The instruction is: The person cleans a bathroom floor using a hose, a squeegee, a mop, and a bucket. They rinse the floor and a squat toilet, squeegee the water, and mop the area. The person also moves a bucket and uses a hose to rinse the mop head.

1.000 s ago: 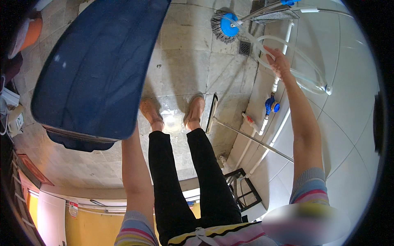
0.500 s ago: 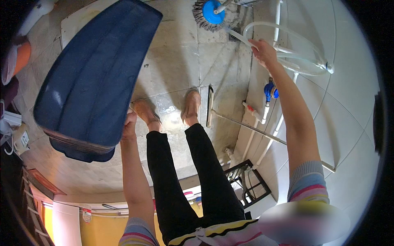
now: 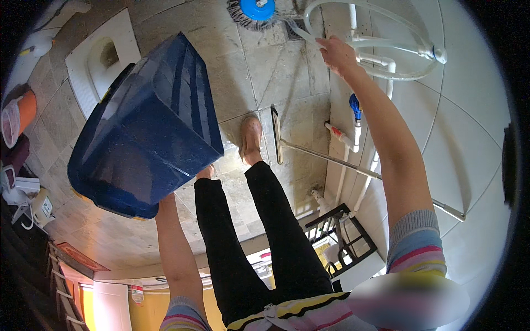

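My right hand (image 3: 338, 54) is curled loosely shut around a white hose (image 3: 386, 22) far right, by the wall pipes. My left hand is hidden under the rim of the big blue tub (image 3: 146, 127), so I cannot tell its grip; the tub hangs tilted at left above the tiled floor (image 3: 259, 71). A blue mop head (image 3: 255, 10) lies far ahead.
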The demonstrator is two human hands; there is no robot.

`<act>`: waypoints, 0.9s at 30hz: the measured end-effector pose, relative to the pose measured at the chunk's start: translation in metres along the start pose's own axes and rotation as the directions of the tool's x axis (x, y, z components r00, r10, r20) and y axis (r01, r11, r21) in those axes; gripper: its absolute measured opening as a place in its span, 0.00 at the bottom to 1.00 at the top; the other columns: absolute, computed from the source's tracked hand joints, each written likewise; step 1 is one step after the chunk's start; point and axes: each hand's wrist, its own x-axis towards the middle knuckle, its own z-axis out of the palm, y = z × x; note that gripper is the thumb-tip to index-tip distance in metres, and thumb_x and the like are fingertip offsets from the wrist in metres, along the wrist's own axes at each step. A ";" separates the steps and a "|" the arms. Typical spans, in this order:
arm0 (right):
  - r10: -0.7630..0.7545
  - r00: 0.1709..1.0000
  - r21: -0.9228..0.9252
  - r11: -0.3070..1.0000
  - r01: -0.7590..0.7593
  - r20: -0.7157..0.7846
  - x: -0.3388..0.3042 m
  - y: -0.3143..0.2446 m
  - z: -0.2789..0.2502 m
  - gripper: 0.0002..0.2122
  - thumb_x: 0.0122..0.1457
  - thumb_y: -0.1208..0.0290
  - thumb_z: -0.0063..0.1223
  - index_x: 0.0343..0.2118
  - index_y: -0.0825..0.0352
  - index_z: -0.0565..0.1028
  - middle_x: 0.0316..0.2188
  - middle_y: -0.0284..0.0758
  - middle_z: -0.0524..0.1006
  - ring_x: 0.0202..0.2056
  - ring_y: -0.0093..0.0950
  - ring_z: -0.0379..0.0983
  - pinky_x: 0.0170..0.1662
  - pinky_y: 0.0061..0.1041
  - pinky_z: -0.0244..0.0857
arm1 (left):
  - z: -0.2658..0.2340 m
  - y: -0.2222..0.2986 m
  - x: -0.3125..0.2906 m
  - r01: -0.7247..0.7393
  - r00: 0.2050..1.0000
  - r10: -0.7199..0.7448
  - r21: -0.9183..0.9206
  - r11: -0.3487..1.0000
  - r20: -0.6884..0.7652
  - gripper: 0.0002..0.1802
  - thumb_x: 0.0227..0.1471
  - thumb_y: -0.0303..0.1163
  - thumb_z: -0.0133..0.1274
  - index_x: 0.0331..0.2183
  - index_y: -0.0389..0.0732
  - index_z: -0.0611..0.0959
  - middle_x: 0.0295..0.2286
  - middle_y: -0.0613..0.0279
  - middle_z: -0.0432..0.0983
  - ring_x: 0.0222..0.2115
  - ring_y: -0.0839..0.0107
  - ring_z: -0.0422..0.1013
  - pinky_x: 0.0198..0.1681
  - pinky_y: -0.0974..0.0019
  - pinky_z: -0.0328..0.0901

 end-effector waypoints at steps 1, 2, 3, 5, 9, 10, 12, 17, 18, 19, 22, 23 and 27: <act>-0.025 1.000 0.010 1.000 0.025 -0.008 -0.002 0.002 0.000 0.16 0.57 0.66 0.45 0.49 0.50 0.71 0.38 0.38 0.72 0.41 0.39 0.72 0.43 0.37 0.68 | 0.000 -0.003 -0.003 -0.023 0.999 0.024 0.028 0.999 -0.024 0.30 0.56 0.33 0.42 0.58 0.39 0.56 0.35 0.50 0.72 0.25 0.68 0.69 0.23 0.67 0.63; -0.050 0.999 0.020 0.999 0.051 -0.016 -0.004 0.004 0.000 0.16 0.57 0.66 0.45 0.49 0.50 0.71 0.38 0.38 0.72 0.41 0.39 0.72 0.43 0.37 0.68 | 0.001 -0.005 -0.007 -0.047 0.998 0.050 0.058 0.997 -0.050 0.29 0.56 0.33 0.42 0.58 0.39 0.56 0.36 0.50 0.72 0.26 0.68 0.69 0.24 0.67 0.63; -0.076 0.997 0.028 0.997 0.077 -0.024 -0.006 0.005 -0.002 0.16 0.57 0.66 0.45 0.49 0.51 0.71 0.38 0.38 0.72 0.41 0.39 0.72 0.43 0.37 0.68 | 0.002 -0.008 -0.011 -0.074 0.994 0.082 0.096 0.993 -0.078 0.29 0.56 0.33 0.42 0.58 0.39 0.56 0.36 0.50 0.72 0.26 0.67 0.70 0.25 0.66 0.63; -0.038 0.999 0.009 0.999 0.037 0.039 -0.012 0.006 -0.002 0.16 0.57 0.66 0.45 0.49 0.51 0.71 0.37 0.38 0.73 0.40 0.38 0.73 0.42 0.37 0.68 | 0.003 -0.014 -0.018 -0.127 0.979 0.153 0.184 0.975 -0.137 0.29 0.56 0.33 0.42 0.58 0.39 0.57 0.36 0.50 0.72 0.28 0.66 0.70 0.26 0.65 0.64; -0.015 0.996 0.014 1.000 0.016 -0.088 -0.031 0.019 0.008 0.16 0.56 0.67 0.47 0.48 0.51 0.71 0.35 0.37 0.73 0.35 0.37 0.74 0.38 0.36 0.69 | 0.007 -0.025 -0.030 -0.209 0.923 0.310 0.380 0.901 -0.228 0.29 0.56 0.33 0.42 0.58 0.40 0.57 0.37 0.49 0.72 0.30 0.65 0.70 0.29 0.63 0.66; -0.016 0.986 0.092 0.995 0.031 -0.164 -0.037 0.021 0.008 0.16 0.56 0.68 0.48 0.48 0.52 0.71 0.34 0.37 0.73 0.34 0.36 0.74 0.36 0.36 0.69 | 0.008 -0.027 -0.033 -0.220 0.905 0.347 0.429 0.876 -0.246 0.29 0.56 0.33 0.42 0.58 0.40 0.57 0.38 0.49 0.72 0.31 0.65 0.70 0.30 0.63 0.66; 0.001 0.951 0.240 0.968 0.077 -0.309 -0.050 0.021 0.008 0.17 0.55 0.69 0.50 0.49 0.52 0.71 0.34 0.36 0.73 0.32 0.36 0.74 0.34 0.35 0.69 | 0.011 -0.032 -0.038 -0.234 0.865 0.420 0.521 0.821 -0.274 0.29 0.56 0.33 0.42 0.58 0.40 0.57 0.38 0.49 0.72 0.32 0.64 0.71 0.32 0.61 0.67; -0.204 0.914 0.125 0.957 0.261 -0.351 -0.064 0.020 0.008 0.20 0.52 0.73 0.52 0.50 0.54 0.69 0.32 0.37 0.71 0.31 0.37 0.73 0.32 0.34 0.68 | 0.021 -0.033 -0.041 -0.196 0.777 0.544 0.700 0.686 -0.316 0.29 0.56 0.34 0.41 0.58 0.41 0.58 0.39 0.49 0.72 0.35 0.62 0.71 0.35 0.59 0.69; -0.253 0.913 0.079 0.953 0.292 -0.321 -0.064 0.020 0.010 0.21 0.51 0.74 0.52 0.50 0.55 0.68 0.33 0.37 0.71 0.32 0.38 0.73 0.32 0.34 0.68 | 0.022 -0.031 -0.040 -0.187 0.761 0.565 0.726 0.662 -0.319 0.28 0.56 0.34 0.41 0.58 0.41 0.58 0.40 0.48 0.72 0.36 0.62 0.72 0.36 0.58 0.69; -0.285 0.918 0.022 0.953 0.303 -0.275 -0.063 0.018 0.015 0.21 0.51 0.74 0.52 0.50 0.57 0.67 0.33 0.37 0.71 0.33 0.37 0.73 0.32 0.34 0.68 | 0.023 -0.031 -0.038 -0.172 0.748 0.580 0.750 0.639 -0.322 0.28 0.56 0.34 0.41 0.58 0.41 0.58 0.40 0.48 0.72 0.36 0.61 0.72 0.37 0.58 0.69; -0.386 0.910 -0.166 0.917 0.362 -0.149 -0.054 0.008 0.023 0.21 0.49 0.75 0.52 0.49 0.60 0.66 0.36 0.37 0.70 0.35 0.36 0.73 0.33 0.35 0.69 | 0.029 -0.020 -0.034 -0.105 0.762 0.545 0.764 0.637 -0.349 0.22 0.58 0.37 0.40 0.51 0.37 0.68 0.52 0.47 0.64 0.52 0.55 0.62 0.56 0.49 0.57; -0.429 0.895 -0.242 0.887 0.393 -0.119 -0.050 0.003 0.023 0.21 0.49 0.75 0.52 0.48 0.61 0.66 0.36 0.37 0.70 0.36 0.35 0.73 0.33 0.35 0.69 | 0.033 -0.017 -0.034 -0.066 0.784 0.517 0.781 0.621 -0.345 0.21 0.57 0.36 0.40 0.49 0.35 0.69 0.47 0.49 0.68 0.47 0.57 0.66 0.53 0.53 0.60; -0.387 0.920 -0.381 0.843 0.380 0.062 -0.033 -0.010 0.020 0.18 0.48 0.76 0.52 0.44 0.63 0.68 0.38 0.37 0.72 0.39 0.33 0.73 0.37 0.35 0.69 | 0.043 -0.009 -0.032 0.031 0.761 0.465 0.742 0.669 -0.451 0.17 0.52 0.31 0.42 0.43 0.34 0.73 0.40 0.53 0.73 0.41 0.59 0.71 0.48 0.56 0.65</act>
